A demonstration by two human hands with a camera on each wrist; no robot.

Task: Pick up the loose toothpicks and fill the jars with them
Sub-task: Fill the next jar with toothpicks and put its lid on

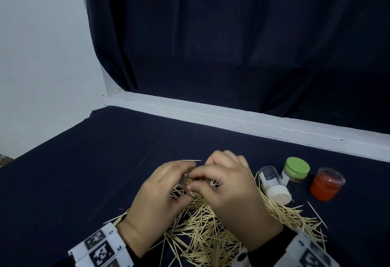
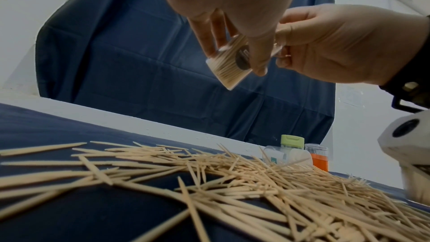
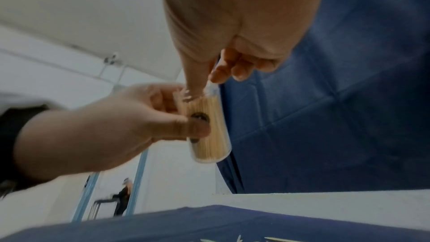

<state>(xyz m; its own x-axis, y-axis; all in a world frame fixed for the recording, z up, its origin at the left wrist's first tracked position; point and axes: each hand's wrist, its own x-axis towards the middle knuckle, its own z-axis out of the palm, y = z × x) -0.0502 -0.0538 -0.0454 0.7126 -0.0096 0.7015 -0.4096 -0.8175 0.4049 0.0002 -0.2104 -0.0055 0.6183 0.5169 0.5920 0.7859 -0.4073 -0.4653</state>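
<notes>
From the head camera I saw my left hand (image 1: 156, 192) and right hand (image 1: 232, 184) together above the heap of loose toothpicks (image 1: 211, 235) on the tabletop (image 1: 84, 171), with three jars (image 1: 295, 171) standing to the right. Through the left wrist camera, my left hand gripped a clear jar (image 2: 229, 65) full of toothpicks, tilted in the air. Through the right wrist camera, my right hand pinched at the jar's mouth.
</notes>
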